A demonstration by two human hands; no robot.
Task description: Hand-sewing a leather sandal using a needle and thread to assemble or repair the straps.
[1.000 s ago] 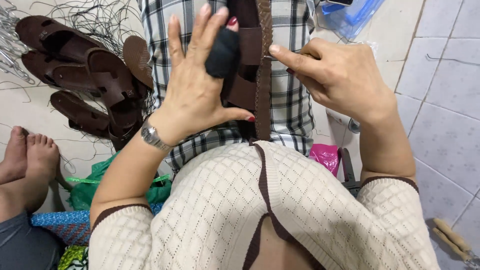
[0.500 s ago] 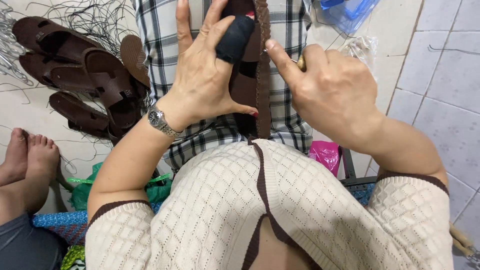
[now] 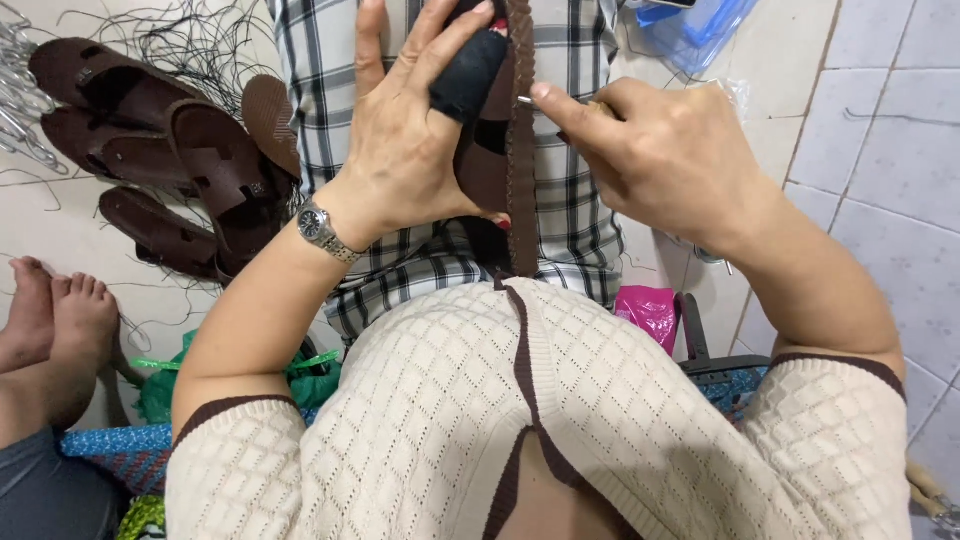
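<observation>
- The left hand (image 3: 415, 150) is raised over the lap, back of the hand toward the camera, wrist bent and fingers spread upward; a metal wristwatch (image 3: 322, 230) sits on the wrist.
- Its forefinger wears a black finger cover (image 3: 468, 75), and the hand is closed around a brown sandal (image 3: 490, 165), thumb tucked under the lower edge.
- The sandal stands upright against checked trousers (image 3: 570, 200), its braided brown edge (image 3: 520, 140) facing the right hand.
- The right hand (image 3: 665, 160) comes in from the right, forearm angled down toward the elbow, knuckles up, fingers curled tight.
- Thumb and forefinger pinch a thin metal needle (image 3: 524, 99), whose tip touches the braided edge near the top.
- A pile of brown sandals (image 3: 170, 150) lies on the floor to the left, among loose dark threads (image 3: 190, 40).
- Another person's bare feet (image 3: 55, 320) rest at the left edge.
</observation>
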